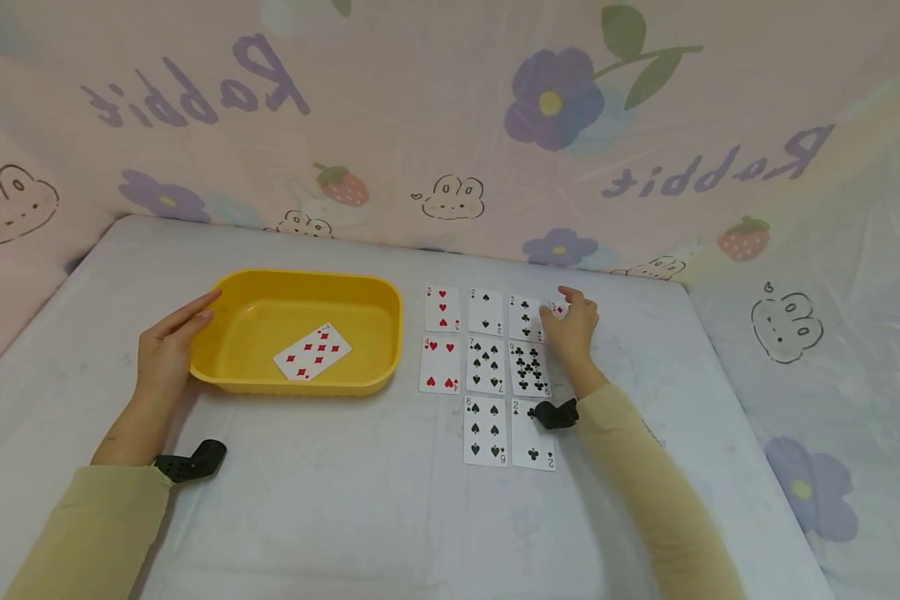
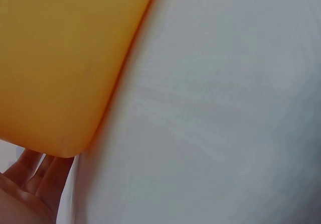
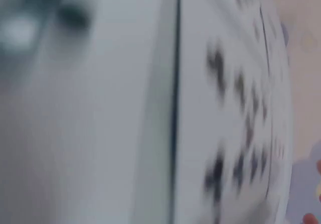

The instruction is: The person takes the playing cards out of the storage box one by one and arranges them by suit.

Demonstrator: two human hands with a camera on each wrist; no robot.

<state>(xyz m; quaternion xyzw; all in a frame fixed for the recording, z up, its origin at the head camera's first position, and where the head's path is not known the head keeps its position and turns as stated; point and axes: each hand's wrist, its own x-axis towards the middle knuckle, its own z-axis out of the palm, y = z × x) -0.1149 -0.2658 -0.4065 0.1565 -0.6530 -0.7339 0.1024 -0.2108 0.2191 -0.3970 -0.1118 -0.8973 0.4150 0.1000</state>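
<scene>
My left hand [image 1: 167, 342] grips the left end of a yellow plastic tray [image 1: 232, 387], thumb over the rim and fingers along the outer wall. Inside the tray lies a seven of diamonds playing card [image 1: 312, 352], face up and slanted. In the left wrist view, fingers [image 2: 47, 176] show against the tray's outer side [image 2: 60, 83]. At the far right of the card rows, my right hand [image 1: 573, 329] hovers over a diamond card [image 1: 558, 308], thumb and forefinger spread; the hand covers most of it. The right wrist view is blurred, with fingertips [image 3: 311, 218] at its edge.
Several face-up cards lie in rows right of the tray, among them a three of hearts [image 1: 442, 309], a three of clubs [image 1: 526, 318], a six of spades [image 1: 485, 432] and a two of clubs [image 1: 531, 435]. A patterned curtain [image 1: 390, 125] hangs behind the white table [image 1: 330, 508].
</scene>
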